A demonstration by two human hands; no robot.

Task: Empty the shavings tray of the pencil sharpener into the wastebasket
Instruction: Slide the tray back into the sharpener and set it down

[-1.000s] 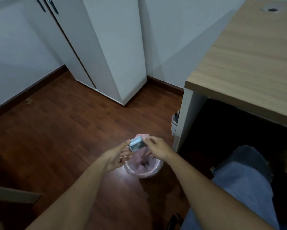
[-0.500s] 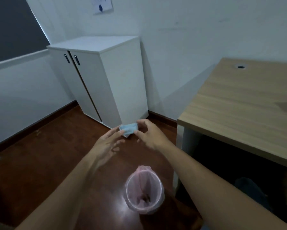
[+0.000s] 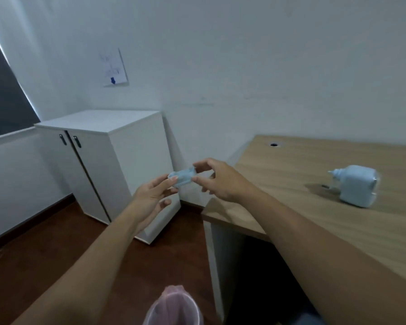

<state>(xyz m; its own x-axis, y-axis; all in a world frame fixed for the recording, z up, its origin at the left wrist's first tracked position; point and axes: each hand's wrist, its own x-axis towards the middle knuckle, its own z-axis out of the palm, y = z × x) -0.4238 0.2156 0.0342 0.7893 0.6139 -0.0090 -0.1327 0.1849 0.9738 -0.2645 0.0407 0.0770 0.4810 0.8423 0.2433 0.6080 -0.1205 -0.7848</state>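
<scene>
— What are the hands holding, mid-frame?
— Left hand (image 3: 150, 195) and right hand (image 3: 217, 179) are pinching the shavings tray (image 3: 182, 177) between fingertips.
— And the sharpener (image 3: 355, 186)?
— It's lying on the worktop (image 3: 291, 184), right side.

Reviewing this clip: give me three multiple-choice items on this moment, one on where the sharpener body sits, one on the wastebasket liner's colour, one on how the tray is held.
1. Where is the pencil sharpener body?
A. on the wooden desk
B. on the white cabinet
C. on the floor

2. What colour is the wastebasket liner?
A. black
B. pink
C. green

3. How is the shavings tray held?
A. by the left hand alone
B. resting on the desk
C. between both hands, in the air

Answers:
1 A: the pencil sharpener body stands on the wooden desk.
2 B: the wastebasket at the bottom edge shows a pink liner.
3 C: the left hand and right hand pinch the shavings tray from opposite ends.
</scene>
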